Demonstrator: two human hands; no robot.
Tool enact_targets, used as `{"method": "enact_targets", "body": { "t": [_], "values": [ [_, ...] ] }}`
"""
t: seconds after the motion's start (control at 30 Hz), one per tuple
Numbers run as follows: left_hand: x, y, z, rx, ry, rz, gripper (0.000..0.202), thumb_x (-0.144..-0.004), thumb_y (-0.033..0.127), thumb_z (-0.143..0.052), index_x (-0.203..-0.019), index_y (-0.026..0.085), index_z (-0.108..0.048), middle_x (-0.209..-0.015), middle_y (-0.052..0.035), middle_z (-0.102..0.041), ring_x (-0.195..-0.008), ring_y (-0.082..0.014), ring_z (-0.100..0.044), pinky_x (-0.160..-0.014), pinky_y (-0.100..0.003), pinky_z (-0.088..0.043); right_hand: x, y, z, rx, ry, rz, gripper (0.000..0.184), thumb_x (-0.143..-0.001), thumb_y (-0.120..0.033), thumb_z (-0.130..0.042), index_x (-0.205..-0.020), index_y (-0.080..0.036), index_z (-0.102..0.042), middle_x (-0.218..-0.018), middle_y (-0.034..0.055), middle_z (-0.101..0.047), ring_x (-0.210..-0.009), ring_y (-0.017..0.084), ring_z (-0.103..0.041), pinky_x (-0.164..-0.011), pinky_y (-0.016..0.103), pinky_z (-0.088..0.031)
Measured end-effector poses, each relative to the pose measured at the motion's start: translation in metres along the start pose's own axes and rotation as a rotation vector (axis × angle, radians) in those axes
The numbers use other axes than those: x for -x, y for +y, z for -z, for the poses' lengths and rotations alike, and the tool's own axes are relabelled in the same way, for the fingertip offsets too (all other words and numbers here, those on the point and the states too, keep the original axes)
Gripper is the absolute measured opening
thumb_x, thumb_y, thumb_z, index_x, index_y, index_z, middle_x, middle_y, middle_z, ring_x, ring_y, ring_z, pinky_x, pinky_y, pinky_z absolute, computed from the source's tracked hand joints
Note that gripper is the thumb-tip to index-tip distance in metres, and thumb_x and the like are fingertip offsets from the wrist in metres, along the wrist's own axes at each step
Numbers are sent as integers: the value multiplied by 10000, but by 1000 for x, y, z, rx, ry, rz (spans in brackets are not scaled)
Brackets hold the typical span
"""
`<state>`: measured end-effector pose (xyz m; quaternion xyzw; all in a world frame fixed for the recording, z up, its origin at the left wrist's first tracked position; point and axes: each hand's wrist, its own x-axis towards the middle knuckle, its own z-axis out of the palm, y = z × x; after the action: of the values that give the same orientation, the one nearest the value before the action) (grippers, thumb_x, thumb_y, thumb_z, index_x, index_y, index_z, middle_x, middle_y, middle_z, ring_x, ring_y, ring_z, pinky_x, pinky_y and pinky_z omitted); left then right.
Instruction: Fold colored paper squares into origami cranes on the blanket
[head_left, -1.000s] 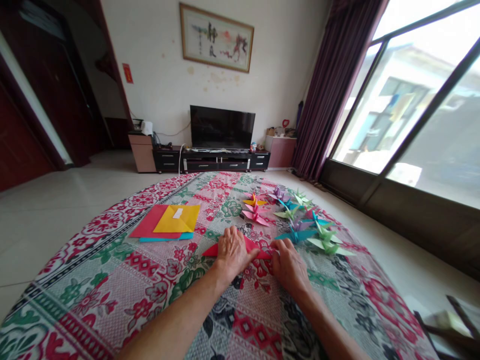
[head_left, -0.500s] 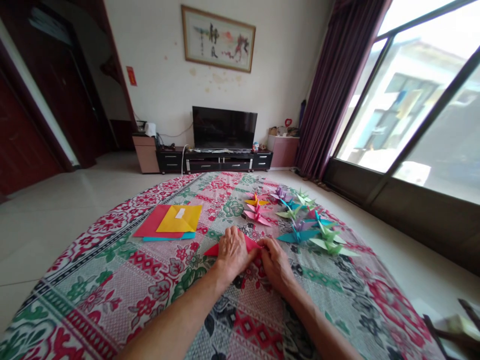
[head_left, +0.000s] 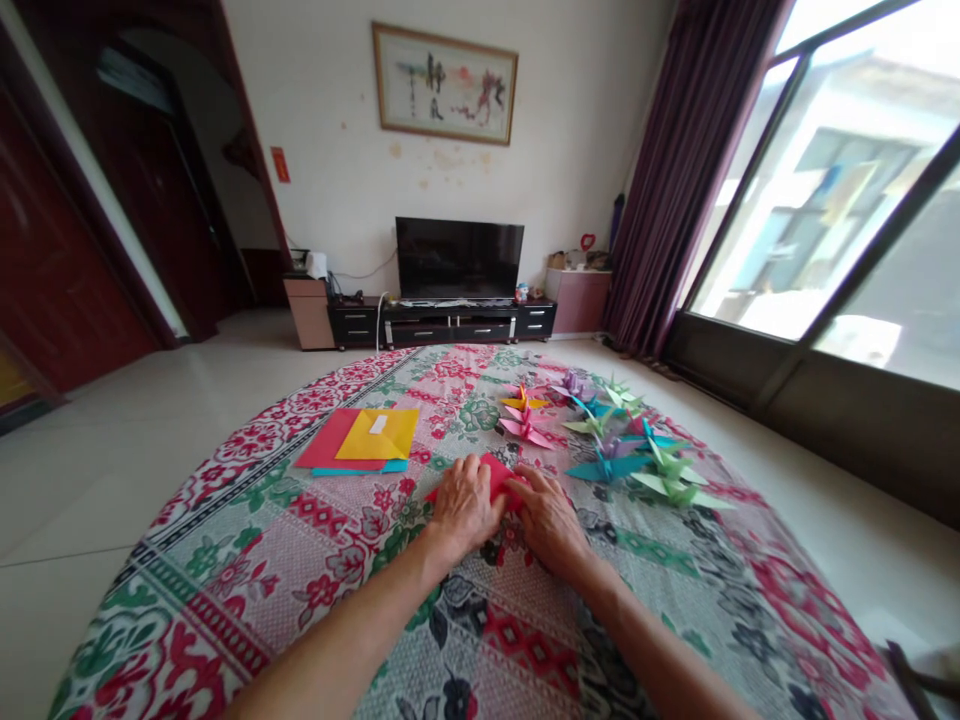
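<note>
Paper (head_left: 496,472), folded and red, held under left hand (head_left: 464,503) and right hand (head_left: 550,514) alike, stretched crosswise between both.

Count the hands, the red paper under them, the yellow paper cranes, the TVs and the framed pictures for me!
Left hand and right hand: 2
Red paper: 1
Yellow paper crane: 1
TV: 1
Framed picture: 1
Total: 6

Right hand (head_left: 551,515) nearer left hand (head_left: 466,505)
</note>
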<state>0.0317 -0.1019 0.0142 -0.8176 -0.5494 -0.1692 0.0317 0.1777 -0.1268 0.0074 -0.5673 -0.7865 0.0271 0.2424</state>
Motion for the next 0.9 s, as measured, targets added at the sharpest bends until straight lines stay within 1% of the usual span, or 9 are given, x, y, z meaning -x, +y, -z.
{"method": "enact_targets", "body": {
  "t": [0.1, 0.17, 0.27, 0.33, 0.43, 0.53, 0.67, 0.77, 0.9],
  "values": [
    [3, -4, 1, 16, 5, -24, 293, -846, 392, -436, -979, 158, -552, -1012, -100, -518, -980, -246, -468, -866, -386, -384, -3, -2, 3, 28, -42, 49, 420, -785, -71, -408, -1128, -259, -561, -1208, 32, -518, -1049, 162, -471, -922, 289, -319],
    [3, -7, 2, 30, 12, -44, 277, -849, 378, -439, -982, 163, -552, -1007, -93, -519, -977, -236, -473, -867, -376, -389, -5, -5, 5, 47, -55, 55, 396, -799, -89, -415, -1127, -254, -562, -1183, 32, -535, -1037, 155, -481, -921, 282, -313],
    [5, -13, 2, 54, 13, -85, 268, -853, 372, -442, -1001, 177, -551, -1002, -79, -523, -984, -224, -476, -874, -364, -392, -8, -10, 3, 93, -30, 3, 297, -845, -156, -404, -1054, -246, -595, -1149, 34, -553, -1019, 154, -495, -924, 276, -309],
    [5, -17, 3, 62, 14, -109, 271, -859, 371, -434, -1017, 185, -552, -1008, -75, -526, -999, -221, -473, -883, -362, -389, -8, -14, 1, 124, 5, -48, 261, -877, -207, -380, -993, -247, -610, -1117, 32, -564, -989, 155, -506, -900, 270, -324],
    [6, -22, 4, 68, 21, -127, 280, -864, 370, -426, -1036, 191, -557, -1034, -70, -530, -997, -217, -475, -884, -359, -389, -8, -19, -3, 167, 43, -105, 244, -888, -250, -383, -972, -249, -612, -1099, 38, -568, -951, 167, -508, -849, 266, -348],
    [8, -26, 6, 78, 21, -129, 292, -857, 372, -444, -1063, 200, -559, -1077, -64, -531, -991, -215, -474, -883, -358, -389, -8, -22, -4, 187, 47, -124, 231, -881, -282, -408, -994, -255, -608, -1102, 45, -564, -927, 177, -502, -806, 268, -367],
    [11, -33, 6, 85, 9, -117, 291, -846, 356, -472, -1083, 215, -562, -1107, -65, -529, -1003, -213, -471, -902, -367, -378, -8, -22, -3, 192, 38, -132, 232, -880, -309, -412, -998, -263, -607, -1102, 47, -557, -915, 179, -497, -749, 259, -384],
    [13, -41, 6, 107, 9, -119, 291, -838, 348, -489, -1093, 228, -565, -1099, -57, -534, -1013, -204, -472, -908, -350, -382, -8, -21, -4, 200, 39, -133, 244, -885, -318, -399, -1010, -272, -603, -1106, 36, -555, -920, 179, -493, -724, 250, -389],
    [13, -55, 7, 141, 19, -154, 324, -827, 336, -509, -1131, 238, -561, -1113, -50, -532, -1019, -190, -477, -926, -327, -379, -8, -19, -6, 208, 52, -108, 248, -885, -319, -395, -1012, -275, -603, -1106, 28, -556, -913, 182, -495, -727, 249, -393]
  ]
}}
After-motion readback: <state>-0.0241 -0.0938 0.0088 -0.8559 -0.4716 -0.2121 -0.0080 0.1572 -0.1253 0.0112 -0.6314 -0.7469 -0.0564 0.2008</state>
